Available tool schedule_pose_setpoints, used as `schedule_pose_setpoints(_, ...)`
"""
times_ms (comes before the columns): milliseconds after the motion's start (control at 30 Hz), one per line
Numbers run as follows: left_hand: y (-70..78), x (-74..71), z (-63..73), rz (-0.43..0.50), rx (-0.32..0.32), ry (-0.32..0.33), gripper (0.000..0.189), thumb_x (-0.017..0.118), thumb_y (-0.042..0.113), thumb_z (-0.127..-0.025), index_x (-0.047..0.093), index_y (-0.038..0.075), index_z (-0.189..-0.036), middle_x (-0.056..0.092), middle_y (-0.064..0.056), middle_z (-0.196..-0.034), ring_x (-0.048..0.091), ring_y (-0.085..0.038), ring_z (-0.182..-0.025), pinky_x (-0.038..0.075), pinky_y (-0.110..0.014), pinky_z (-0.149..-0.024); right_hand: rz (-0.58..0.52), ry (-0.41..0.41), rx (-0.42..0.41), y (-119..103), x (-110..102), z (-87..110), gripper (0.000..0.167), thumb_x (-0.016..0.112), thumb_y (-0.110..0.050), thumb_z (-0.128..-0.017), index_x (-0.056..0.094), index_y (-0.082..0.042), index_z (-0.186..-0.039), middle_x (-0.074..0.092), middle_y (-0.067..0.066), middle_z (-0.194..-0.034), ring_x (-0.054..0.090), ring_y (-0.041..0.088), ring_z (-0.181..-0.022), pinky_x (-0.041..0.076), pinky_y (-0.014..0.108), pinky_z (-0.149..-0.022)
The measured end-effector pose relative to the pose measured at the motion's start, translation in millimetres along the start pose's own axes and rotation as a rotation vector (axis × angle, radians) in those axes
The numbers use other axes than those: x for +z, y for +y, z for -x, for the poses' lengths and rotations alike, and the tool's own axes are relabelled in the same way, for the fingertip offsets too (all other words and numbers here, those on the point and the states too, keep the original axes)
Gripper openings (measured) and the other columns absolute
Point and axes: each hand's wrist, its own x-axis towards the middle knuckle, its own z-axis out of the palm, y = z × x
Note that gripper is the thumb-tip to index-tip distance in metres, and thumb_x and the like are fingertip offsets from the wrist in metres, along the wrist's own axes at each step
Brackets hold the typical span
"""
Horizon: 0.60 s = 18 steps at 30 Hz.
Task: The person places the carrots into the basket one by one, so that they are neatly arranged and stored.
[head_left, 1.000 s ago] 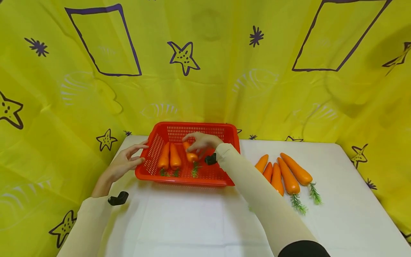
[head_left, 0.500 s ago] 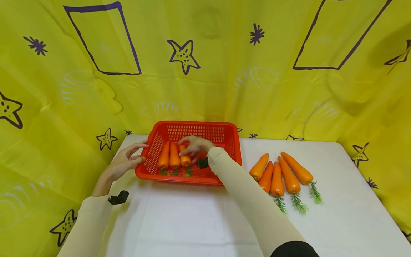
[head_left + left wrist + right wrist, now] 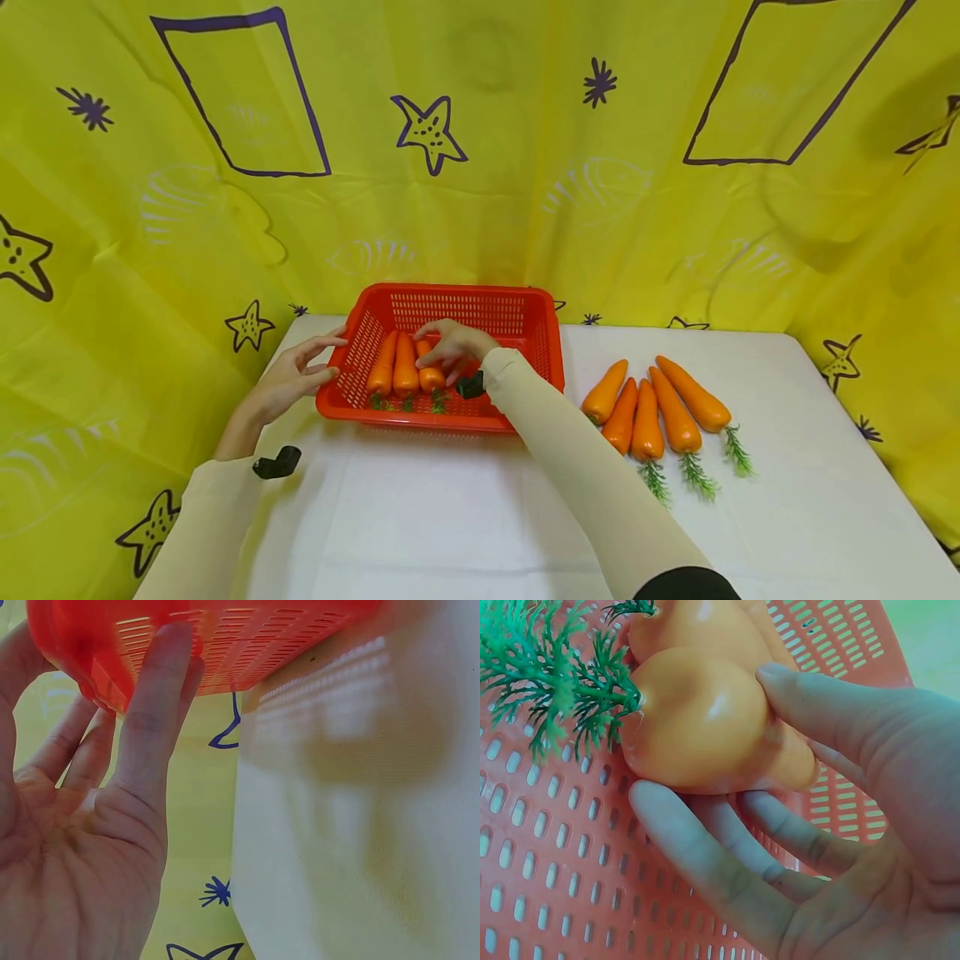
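In the head view, three orange carrots with green tops lie side by side at the left of a red perforated basket [image 3: 457, 423]. My right hand [image 3: 453, 346] reaches into it and holds the rightmost carrot [image 3: 431, 379]. The right wrist view shows the thumb tip on that carrot's [image 3: 697, 720] upper side and the other fingers along its lower side. Its green top [image 3: 570, 690] points away from the palm. My left hand [image 3: 288, 379] is at the basket's left side, the fingers [image 3: 154, 705] loosely extended against the outer wall [image 3: 225, 645].
On the white table [image 3: 420, 517], several more carrots [image 3: 675, 412] lie fanned out to the right of the basket. A yellow curtain [image 3: 510, 225] with drawn stars hangs close behind the basket and along both sides.
My right hand has moved left inside the basket, bringing its carrot up beside the other two. The left hand has stayed at the basket's side.
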Motion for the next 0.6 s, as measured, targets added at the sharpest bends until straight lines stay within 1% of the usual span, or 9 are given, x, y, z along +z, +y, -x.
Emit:
schedule_pose_setpoints(100,-0.2,0.0,0.2,0.004,0.005,-0.002,0.044,0.062,0.006,-0.102,0.047,-0.005,-0.143,0.021,-0.013,-0.17,0.069,-0.011,-0.11,0.059,-0.029,-0.084,0.008,-0.002,-0.005,0.1,0.2,0.7,0.06,0.077,-0.014,-0.093,0.052,-0.014,-0.148,0.049,0.018,-0.145,0.071,0.029,-0.082,0.062,0.047,-0.07)
schedule_pose_setpoints(267,0.0,-0.5,-0.6,0.013,0.017,-0.007,0.044,0.061,0.005,-0.102,0.047,-0.005,-0.142,0.021,-0.014,-0.169,0.07,-0.015,-0.108,0.059,-0.029,-0.084,0.042,-0.008,-0.019,-0.6,-0.6,2.5,0.063,0.078,-0.016,-0.093,0.051,-0.016,-0.15,0.045,0.016,-0.15,0.068,0.026,-0.077,0.062,0.044,-0.068)
schedule_pose_setpoints(400,-0.8,-0.6,-1.2,0.003,0.012,-0.003,0.044,0.061,0.006,-0.102,0.047,-0.004,-0.143,0.022,-0.013,-0.169,0.071,-0.015,-0.106,0.06,-0.03,-0.082,0.084,-0.009,-0.023,-2.4,-1.1,5.8,0.064,0.078,-0.018,-0.093,0.05,-0.017,-0.151,0.047,0.016,-0.143,0.064,0.025,-0.074,0.062,0.047,-0.072)
schedule_pose_setpoints(500,-1.1,-0.4,-1.0,-0.006,0.002,0.002,0.044,0.061,0.007,-0.103,0.048,-0.003,-0.143,0.022,-0.012,-0.17,0.071,-0.012,-0.106,0.06,-0.032,-0.081,0.122,-0.016,-0.019,-4.4,-1.8,8.9,0.067,0.079,-0.019,-0.093,0.047,-0.018,-0.152,0.049,0.015,-0.136,0.062,0.025,-0.078,0.061,0.049,-0.077)
schedule_pose_setpoints(600,-0.8,-0.1,-0.3,-0.011,-0.004,0.004,0.044,0.061,0.007,-0.103,0.047,-0.003,-0.143,0.022,-0.012,-0.17,0.071,-0.01,-0.105,0.06,-0.032,-0.08,0.172,-0.031,-0.014,-7.8,-4.1,14.2,0.07,0.079,-0.019,-0.093,0.044,-0.018,-0.154,0.047,0.014,-0.139,0.061,0.025,-0.085,0.061,0.047,-0.079)
